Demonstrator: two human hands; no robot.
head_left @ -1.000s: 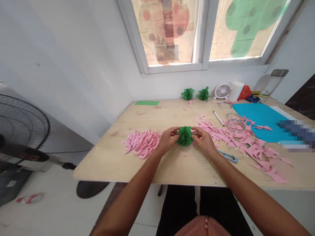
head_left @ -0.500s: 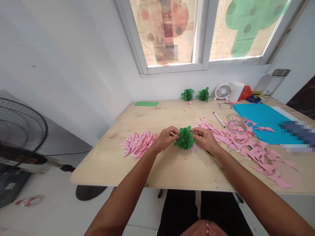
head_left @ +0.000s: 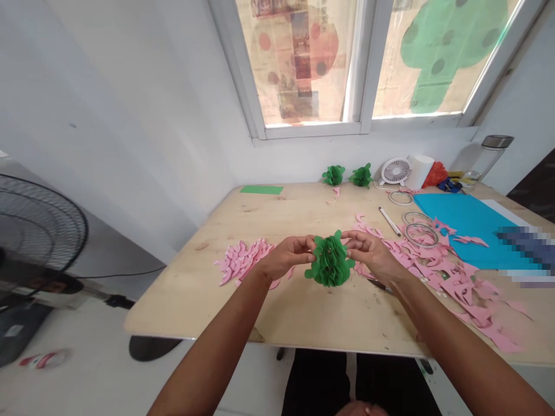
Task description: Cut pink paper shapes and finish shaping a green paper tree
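Note:
Between my two hands is a green layered paper ball point(head_left: 330, 263), its folds fanned out and small rounded tabs sticking out at the sides. My left hand point(head_left: 291, 256) pinches its left edge between thumb and fingers. On the other side my right hand point(head_left: 368, 251) grips the right edge in the same way. The ball is held above the wooden table point(head_left: 303, 318). Left of my left hand lies a heap of curved pink paper pieces point(head_left: 243, 260). Pink paper scraps point(head_left: 451, 283) spread to the right of my right hand.
Two similar green paper balls point(head_left: 333, 175) stand by the wall, beside a small white fan point(head_left: 395, 171). A green paper strip point(head_left: 262, 189), a white marker point(head_left: 389, 221), tape rings point(head_left: 421, 235), blue sheets point(head_left: 459, 211) and a glass bottle point(head_left: 488, 159) are on the table. A floor fan point(head_left: 41, 225) stands left.
Both hands have raised the green paper ball off the table and closer to me, so it looks larger. The camera view has tilted up slightly.

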